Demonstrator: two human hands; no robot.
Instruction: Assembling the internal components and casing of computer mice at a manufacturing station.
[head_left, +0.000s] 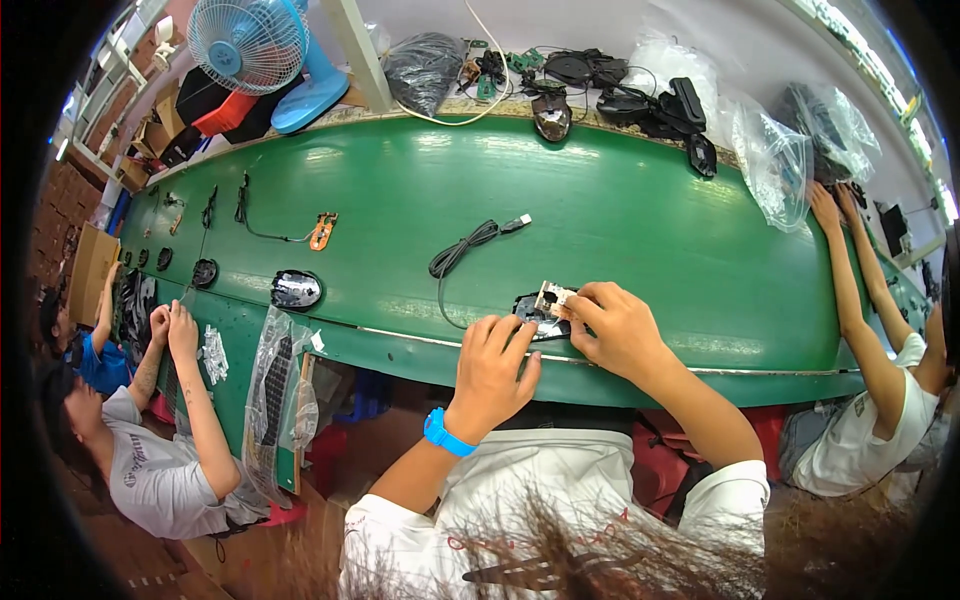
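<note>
In front of me, near the belt's front edge, lies the black lower shell of a computer mouse point(545, 327), and a cable leads off to its left. My left hand point(492, 365), with a blue watch on the wrist, grips the shell's left side with curled fingers. A small pale circuit board point(551, 298) is pinched in my right hand point(612, 328) and tilted over the shell. My fingers partly cover both parts, so I cannot tell whether they touch. The coiled black cable point(470, 245) with its white-tipped USB plug rests just beyond.
Left along the green belt point(380, 190) lie a glossy mouse point(297, 290) and an orange circuit board point(323, 231) on a cable. Mouse parts point(552, 117) and plastic bags point(765, 160) line the back ledge. A blue fan point(250, 45) stands back left. People work on both sides.
</note>
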